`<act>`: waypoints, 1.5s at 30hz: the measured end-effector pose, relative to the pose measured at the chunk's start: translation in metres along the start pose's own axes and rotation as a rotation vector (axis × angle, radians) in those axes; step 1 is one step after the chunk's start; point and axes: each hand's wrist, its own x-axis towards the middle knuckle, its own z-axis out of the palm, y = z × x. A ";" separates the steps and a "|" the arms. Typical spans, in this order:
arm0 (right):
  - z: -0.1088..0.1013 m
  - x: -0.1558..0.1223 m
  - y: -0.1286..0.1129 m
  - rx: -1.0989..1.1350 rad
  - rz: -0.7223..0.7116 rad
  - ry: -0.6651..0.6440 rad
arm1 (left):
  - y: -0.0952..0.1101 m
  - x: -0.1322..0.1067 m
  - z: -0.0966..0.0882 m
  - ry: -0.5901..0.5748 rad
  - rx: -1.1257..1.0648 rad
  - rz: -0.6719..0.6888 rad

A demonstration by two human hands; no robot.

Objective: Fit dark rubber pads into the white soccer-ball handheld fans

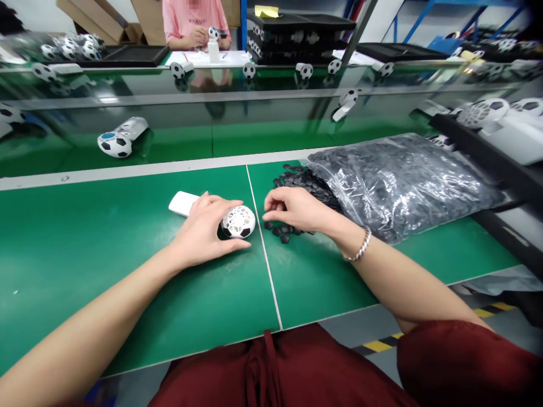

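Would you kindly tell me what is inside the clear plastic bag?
The bag apparently holds more of the small black pieces that lie loose at its mouth. Whatever lies beneath the top layer is covered, and glare hides some detail.

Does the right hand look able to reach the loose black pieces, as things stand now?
Probably yes: the right hand is close beside the black pieces, with nothing visible blocking the way.
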 end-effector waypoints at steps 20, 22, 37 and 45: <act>0.014 -0.012 -0.019 -0.444 -0.071 -0.051 | 0.005 -0.003 -0.004 -0.168 -0.271 -0.016; 0.007 -0.011 -0.016 -0.126 -0.079 -0.037 | 0.005 -0.003 -0.004 -0.164 -0.288 -0.028; 0.029 -0.004 -0.013 0.450 -0.190 -0.037 | 0.014 -0.004 0.006 -0.028 -0.306 -0.078; 0.033 -0.002 -0.012 0.400 -0.149 -0.031 | 0.017 -0.003 0.009 0.003 -0.288 -0.065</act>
